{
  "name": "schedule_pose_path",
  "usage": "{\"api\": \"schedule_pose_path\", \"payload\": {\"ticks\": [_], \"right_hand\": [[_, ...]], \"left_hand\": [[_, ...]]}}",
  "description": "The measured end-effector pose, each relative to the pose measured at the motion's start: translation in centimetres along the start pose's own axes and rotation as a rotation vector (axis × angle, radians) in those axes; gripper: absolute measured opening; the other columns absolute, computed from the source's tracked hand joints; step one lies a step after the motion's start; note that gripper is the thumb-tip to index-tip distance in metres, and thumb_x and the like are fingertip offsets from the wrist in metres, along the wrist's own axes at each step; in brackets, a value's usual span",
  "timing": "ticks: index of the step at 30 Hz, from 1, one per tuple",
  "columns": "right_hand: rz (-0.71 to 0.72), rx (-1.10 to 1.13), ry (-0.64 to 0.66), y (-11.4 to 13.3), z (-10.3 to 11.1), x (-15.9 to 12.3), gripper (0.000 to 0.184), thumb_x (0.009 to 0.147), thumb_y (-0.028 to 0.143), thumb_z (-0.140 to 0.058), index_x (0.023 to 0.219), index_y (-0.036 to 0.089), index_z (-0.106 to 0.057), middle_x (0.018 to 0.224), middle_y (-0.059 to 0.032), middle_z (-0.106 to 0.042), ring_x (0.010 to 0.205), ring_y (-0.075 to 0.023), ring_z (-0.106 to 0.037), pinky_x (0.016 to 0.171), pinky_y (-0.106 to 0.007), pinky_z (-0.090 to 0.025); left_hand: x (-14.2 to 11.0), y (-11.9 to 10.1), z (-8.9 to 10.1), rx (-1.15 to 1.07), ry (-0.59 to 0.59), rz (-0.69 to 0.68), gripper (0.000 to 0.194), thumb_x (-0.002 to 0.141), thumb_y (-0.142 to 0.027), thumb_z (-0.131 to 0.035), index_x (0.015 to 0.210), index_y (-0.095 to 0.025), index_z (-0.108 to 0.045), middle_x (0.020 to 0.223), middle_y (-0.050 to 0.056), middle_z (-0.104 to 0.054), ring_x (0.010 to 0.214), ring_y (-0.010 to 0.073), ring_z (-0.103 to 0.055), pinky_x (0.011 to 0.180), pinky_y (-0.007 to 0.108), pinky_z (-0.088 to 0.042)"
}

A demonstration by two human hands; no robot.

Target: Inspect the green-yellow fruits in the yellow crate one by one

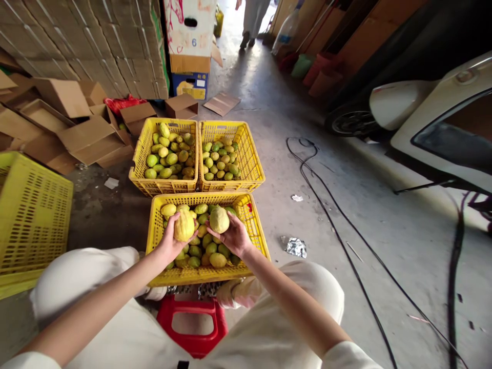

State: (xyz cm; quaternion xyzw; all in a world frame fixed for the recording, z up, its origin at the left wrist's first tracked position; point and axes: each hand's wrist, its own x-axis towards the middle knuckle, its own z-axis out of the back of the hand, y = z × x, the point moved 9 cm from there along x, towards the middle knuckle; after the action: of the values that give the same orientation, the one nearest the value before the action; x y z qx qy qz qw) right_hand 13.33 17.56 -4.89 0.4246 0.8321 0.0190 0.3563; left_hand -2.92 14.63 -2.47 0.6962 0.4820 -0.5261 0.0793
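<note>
My left hand (171,242) is closed around a large yellow lemon (184,225) with a faintly ridged skin. A rounder, paler yellow-green lemon (219,220) sits in the fingers of my right hand (236,237). Both hands are above the near yellow crate (209,277), which holds many yellow and green lemons (218,260). Beyond it stand two more yellow crates side by side. The left one (165,186) is fuller, with mixed yellow and green fruit; the right one (251,159) has smaller, greener fruit.
A red plastic stool (192,338) is between my legs. Another yellow crate (34,220) stands at the left, near loose cardboard boxes (88,138). Black cables (338,220) and crumpled foil (295,247) lie on the floor at right, near a white scooter (442,118). A person (253,20) is farther back.
</note>
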Motion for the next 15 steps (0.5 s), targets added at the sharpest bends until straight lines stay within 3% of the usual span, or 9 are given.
{"api": "schedule_pose_path", "payload": {"ticks": [3,8,11,15], "right_hand": [[0.015,0.018,0.000,0.1,0.4,0.2,0.025,0.088,0.028,-0.075,0.110,0.019,-0.065,0.099,-0.0064,-0.079,0.093,-0.0243,-0.078,0.087,-0.041,-0.066],[0.015,0.022,-0.003,-0.1,1.1,0.4,0.034,0.082,0.028,-0.082,0.111,0.022,-0.066,0.095,-0.0035,-0.079,0.086,-0.0219,-0.077,0.083,-0.039,-0.067],[0.019,0.039,0.006,0.0,1.2,0.4,0.030,0.085,0.037,-0.078,0.109,0.022,-0.065,0.093,-0.0032,-0.079,0.089,-0.0237,-0.078,0.087,-0.044,-0.067],[0.033,0.050,0.087,0.2,0.5,0.5,0.032,0.086,0.041,-0.071,0.110,0.022,-0.064,0.106,-0.0095,-0.080,0.108,-0.0321,-0.076,0.096,-0.057,-0.062]], "left_hand": [[-0.2,-0.5,-0.1,-0.027,-0.013,-0.058,0.022,0.102,-0.034,-0.054,0.104,-0.020,-0.071,0.091,0.004,-0.077,0.072,0.0145,-0.071,0.068,0.023,-0.061],[-0.3,-0.7,-0.2,-0.054,0.010,-0.063,0.025,0.099,-0.038,-0.056,0.107,-0.020,-0.072,0.093,0.005,-0.078,0.064,0.0153,-0.068,0.053,0.024,-0.055],[-0.1,-0.6,0.2,-0.077,-0.026,-0.040,0.031,0.101,-0.037,-0.052,0.117,-0.018,-0.070,0.089,0.008,-0.077,0.066,0.0186,-0.070,0.053,0.027,-0.058],[0.0,0.0,0.8,-0.089,-0.060,0.025,0.040,0.104,-0.039,-0.044,0.127,-0.015,-0.066,0.090,0.014,-0.076,0.071,0.0238,-0.074,0.053,0.032,-0.062]]}}
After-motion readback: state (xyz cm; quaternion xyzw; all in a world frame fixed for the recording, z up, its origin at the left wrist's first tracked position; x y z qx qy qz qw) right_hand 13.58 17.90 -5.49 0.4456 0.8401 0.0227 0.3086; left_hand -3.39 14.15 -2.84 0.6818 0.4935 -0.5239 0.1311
